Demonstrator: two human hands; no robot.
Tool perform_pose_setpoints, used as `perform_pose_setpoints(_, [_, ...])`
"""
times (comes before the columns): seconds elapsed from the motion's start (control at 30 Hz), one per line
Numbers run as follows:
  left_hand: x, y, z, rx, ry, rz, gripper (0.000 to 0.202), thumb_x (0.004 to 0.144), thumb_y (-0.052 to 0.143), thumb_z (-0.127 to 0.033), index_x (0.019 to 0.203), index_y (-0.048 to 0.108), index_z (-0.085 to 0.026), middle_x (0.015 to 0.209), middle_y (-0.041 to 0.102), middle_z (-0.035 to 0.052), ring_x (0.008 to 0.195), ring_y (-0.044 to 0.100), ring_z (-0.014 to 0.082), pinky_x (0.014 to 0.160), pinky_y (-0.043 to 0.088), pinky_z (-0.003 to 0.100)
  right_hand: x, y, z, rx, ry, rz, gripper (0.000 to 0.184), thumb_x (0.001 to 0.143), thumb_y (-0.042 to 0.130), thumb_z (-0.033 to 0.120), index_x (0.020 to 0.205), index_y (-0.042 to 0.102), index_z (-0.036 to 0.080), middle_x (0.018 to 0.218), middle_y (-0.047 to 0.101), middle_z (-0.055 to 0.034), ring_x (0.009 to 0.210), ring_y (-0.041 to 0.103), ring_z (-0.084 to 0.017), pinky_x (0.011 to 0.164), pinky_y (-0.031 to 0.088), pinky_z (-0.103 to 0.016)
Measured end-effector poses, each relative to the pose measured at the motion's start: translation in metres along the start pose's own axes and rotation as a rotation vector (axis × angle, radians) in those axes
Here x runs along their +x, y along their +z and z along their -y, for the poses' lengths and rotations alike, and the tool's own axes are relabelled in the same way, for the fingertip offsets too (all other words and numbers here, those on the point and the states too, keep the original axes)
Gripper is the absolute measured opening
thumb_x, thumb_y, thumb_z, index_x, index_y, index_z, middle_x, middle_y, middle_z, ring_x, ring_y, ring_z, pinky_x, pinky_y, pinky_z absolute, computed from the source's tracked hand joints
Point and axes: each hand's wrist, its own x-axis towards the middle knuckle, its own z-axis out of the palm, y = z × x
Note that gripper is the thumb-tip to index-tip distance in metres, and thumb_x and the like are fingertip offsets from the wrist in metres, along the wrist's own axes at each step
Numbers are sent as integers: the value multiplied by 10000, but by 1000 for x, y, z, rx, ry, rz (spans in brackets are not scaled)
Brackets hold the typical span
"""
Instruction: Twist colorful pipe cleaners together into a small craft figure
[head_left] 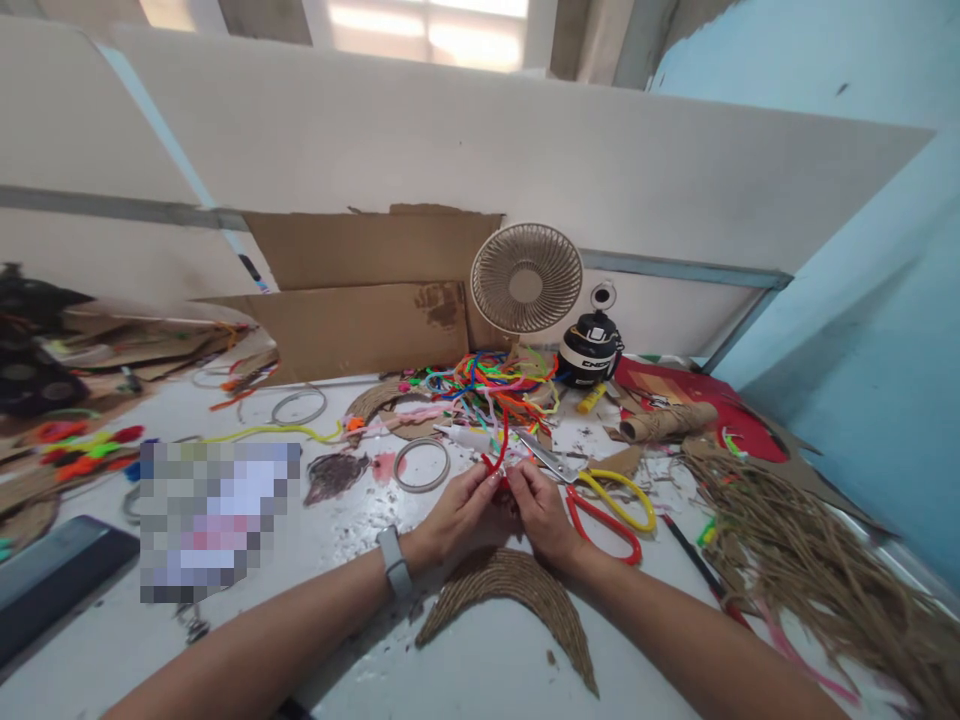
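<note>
In the head view both hands meet at the middle of the table, closed around a red pipe cleaner [504, 440]. My left hand [461, 510] pinches it from the left, a grey band on that wrist. From the other side my right hand [541, 512] grips it close by; the part between the fingers is mostly hidden. Just below the hands lies a crescent [510, 575] covered in brown twine, its points toward me. Scissors [600, 490] with one yellow and one red handle lie beside my right hand.
Behind the hands is a tangled heap of coloured pipe cleaners [487, 380], with a fan [526, 278] and a black bottle [589, 350] beyond. Brown twine [810, 560] covers the right side. Rings of tape [421, 466] and a dark phone-like slab [60, 580] lie left.
</note>
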Motion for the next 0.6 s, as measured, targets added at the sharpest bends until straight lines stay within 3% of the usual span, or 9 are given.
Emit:
perform_pose_setpoints(0.2, [1, -4, -4, 65, -15, 114, 335, 862, 377, -435, 755, 492, -139, 683, 478, -3, 644, 421, 115, 606, 371, 224, 0, -3, -1, -65, -31, 44, 348, 852, 419, 458, 612, 425, 206, 573, 405, 35, 551, 367, -123, 535, 320, -246])
perform_pose_setpoints(0.33, [1, -5, -7, -17, -60, 195, 331, 844, 414, -447, 765, 495, -136, 667, 465, -5, 620, 412, 107, 573, 362, 216, 1, -4, 0, -43, -50, 72, 372, 842, 426, 479, 597, 426, 200, 588, 401, 30, 571, 367, -123, 555, 333, -246])
perform_pose_setpoints(0.5, [5, -3, -3, -148, -72, 1, 325, 822, 449, -463, 793, 488, -142, 699, 493, 0, 643, 449, 113, 616, 395, 231, -2, -1, 1, 143, 105, 69, 374, 840, 384, 546, 689, 443, 209, 573, 418, 34, 496, 369, -112, 475, 314, -236])
perform_pose_setpoints(0.6, [6, -4, 0, -92, -58, -55, 329, 823, 449, -460, 744, 486, -143, 692, 501, 2, 655, 458, 118, 633, 399, 236, -3, -1, -1, 155, 95, 92, 364, 829, 409, 548, 707, 450, 207, 588, 446, 28, 516, 401, -116, 486, 325, -235])
